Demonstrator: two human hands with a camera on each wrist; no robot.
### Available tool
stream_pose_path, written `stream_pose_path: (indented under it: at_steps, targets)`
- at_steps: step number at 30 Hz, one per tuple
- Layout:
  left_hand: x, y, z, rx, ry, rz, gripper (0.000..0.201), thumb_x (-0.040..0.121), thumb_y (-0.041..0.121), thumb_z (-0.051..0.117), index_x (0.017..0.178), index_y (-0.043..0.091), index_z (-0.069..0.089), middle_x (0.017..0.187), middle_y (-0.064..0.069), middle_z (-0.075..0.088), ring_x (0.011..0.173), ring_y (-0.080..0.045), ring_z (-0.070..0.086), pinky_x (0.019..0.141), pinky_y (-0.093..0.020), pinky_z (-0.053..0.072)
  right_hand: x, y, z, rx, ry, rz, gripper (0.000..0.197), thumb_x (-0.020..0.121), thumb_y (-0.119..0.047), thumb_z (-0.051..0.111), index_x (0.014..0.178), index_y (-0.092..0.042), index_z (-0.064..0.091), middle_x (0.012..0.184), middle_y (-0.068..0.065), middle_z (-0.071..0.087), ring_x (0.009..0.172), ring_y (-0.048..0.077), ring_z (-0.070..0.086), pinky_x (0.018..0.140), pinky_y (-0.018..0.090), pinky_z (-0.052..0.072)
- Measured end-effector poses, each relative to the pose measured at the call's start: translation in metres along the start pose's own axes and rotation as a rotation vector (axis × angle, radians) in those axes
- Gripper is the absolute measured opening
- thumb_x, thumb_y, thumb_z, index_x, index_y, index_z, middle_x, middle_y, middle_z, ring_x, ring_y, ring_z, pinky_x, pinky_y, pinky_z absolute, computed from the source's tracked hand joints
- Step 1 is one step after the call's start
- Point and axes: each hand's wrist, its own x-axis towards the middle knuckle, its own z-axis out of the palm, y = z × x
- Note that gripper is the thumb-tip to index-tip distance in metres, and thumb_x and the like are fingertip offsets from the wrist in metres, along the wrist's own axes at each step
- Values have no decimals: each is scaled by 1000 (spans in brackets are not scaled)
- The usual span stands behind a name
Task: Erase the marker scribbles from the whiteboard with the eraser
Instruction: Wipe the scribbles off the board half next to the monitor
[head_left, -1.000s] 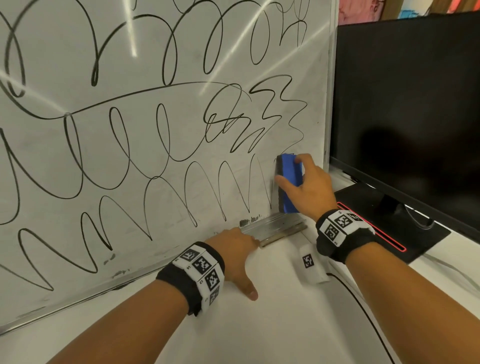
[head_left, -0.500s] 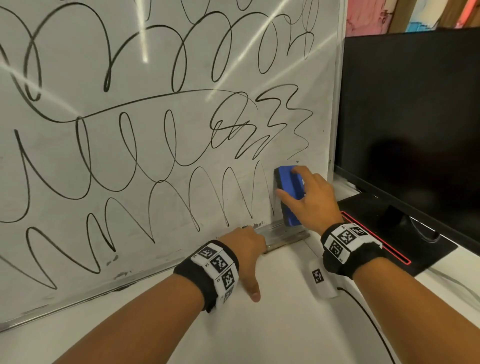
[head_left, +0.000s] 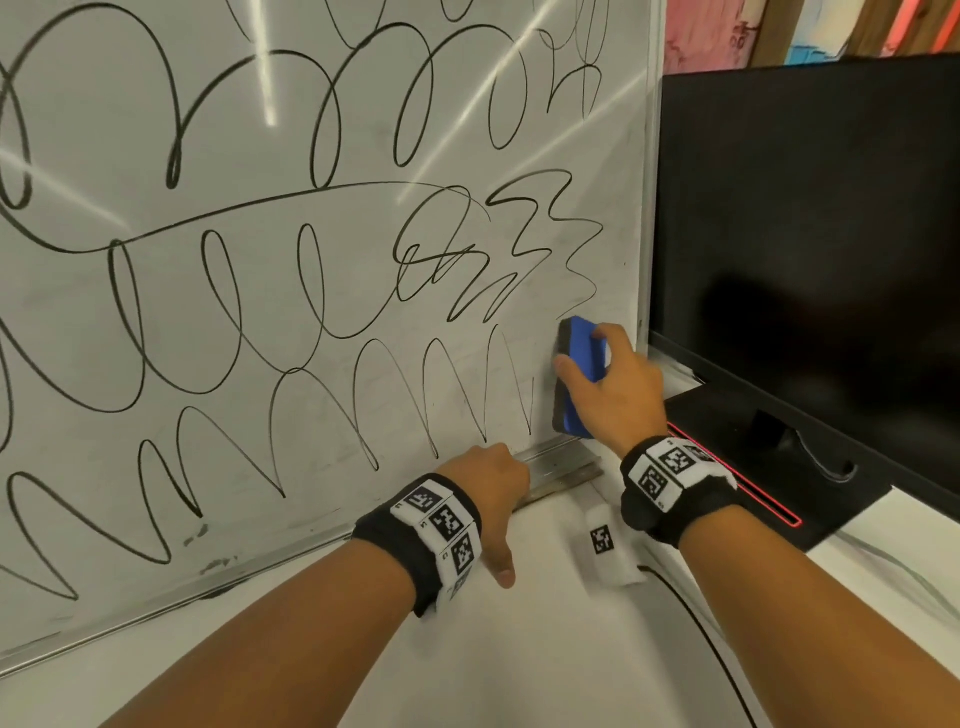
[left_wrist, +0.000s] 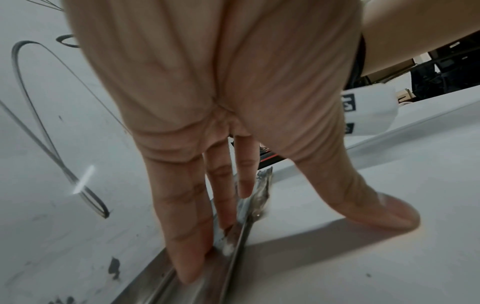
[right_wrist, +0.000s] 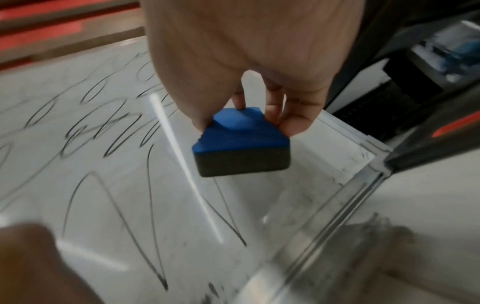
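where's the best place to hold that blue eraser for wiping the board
Grip the eraser by the two long edges of its blue back, coming from the side facing away from the whiteboard. The dark felt face must lie flat on the board, so fingers stay off it. The right hand holds it so: thumb on one edge, fingers on the other.

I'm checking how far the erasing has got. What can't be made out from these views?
- Eraser pad contact with the whiteboard: hidden in the head view behind the right hand; the right wrist view is too blurred.
- Scribbles: cut off by the head view's left and top edges.
- Left hand ring and little fingers: hidden in the left wrist view behind the nearer fingers.
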Motion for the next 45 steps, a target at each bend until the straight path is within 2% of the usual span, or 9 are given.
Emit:
stream_pose_path:
  at_steps: [7,12,17,22,27,31,36,42,45]
  targets:
    - [5,5,-4,32,-59,10,86,57,56,89,122,11,58,112,-10,52,95,-25,59,76,-37,57,-4,3,3,-91,-28,-163,60,90,-58,61,140,-35,37,113,2,52,96,18,53,74,28,44]
    - [8,2,2,27,-44,11,97,55,57,90,133,14,51,122,-11,51,103,-28,59,86,-42,57,19,-3,-8,20,80,27,55,90,-59,60,136,-37,38,114,5,52,103,26,56,81,40,54]
    - [10,2,5,25,-66,13,96,58,56,89,135,15,47,130,-12,48,112,-30,56,92,-45,54,4,-8,-3,-74,38,-148,62,91,-54,63,144,-32,38,112,2,52,96,17,52,78,30,45]
    - [8,-2,6,5,-48,33,96,60,55,88,138,15,47,136,-13,45,116,-31,55,95,-43,53,21,-1,-10,7,158,18,61,91,-50,64,143,-27,43,116,8,60,104,26,58,90,48,55]
    - [10,0,4,3,-58,34,98,58,54,89,138,15,47,132,-10,46,114,-30,55,92,-43,54,11,-8,-8,-56,57,-105,66,93,-47,63,150,-27,37,122,3,52,106,15,48,90,31,44]
    - [7,-3,3,-14,-60,59,97,60,54,88,139,15,47,132,-10,46,115,-30,53,94,-42,52,24,-12,-13,16,153,-4,66,94,-42,63,152,-26,36,121,9,53,109,24,54,95,45,53]
    - [4,-6,0,-10,-65,74,97,61,58,87,138,16,47,127,-9,47,117,-28,50,95,-45,52,18,-30,-10,-59,76,-142,65,96,-42,61,153,-27,34,113,-2,41,102,11,40,87,25,37]
    - [1,-7,2,-9,-39,89,99,64,57,85,144,17,43,131,-9,48,121,-28,49,98,-43,49,30,-24,-18,31,159,21,65,94,-41,63,152,-28,35,121,6,47,110,21,49,97,41,50]
    - [0,-6,1,-15,-47,83,101,63,58,85,145,18,41,134,-9,47,123,-28,48,100,-44,48,31,-32,-18,-12,134,-60,64,96,-42,60,153,-26,35,114,1,42,101,15,46,91,31,46]
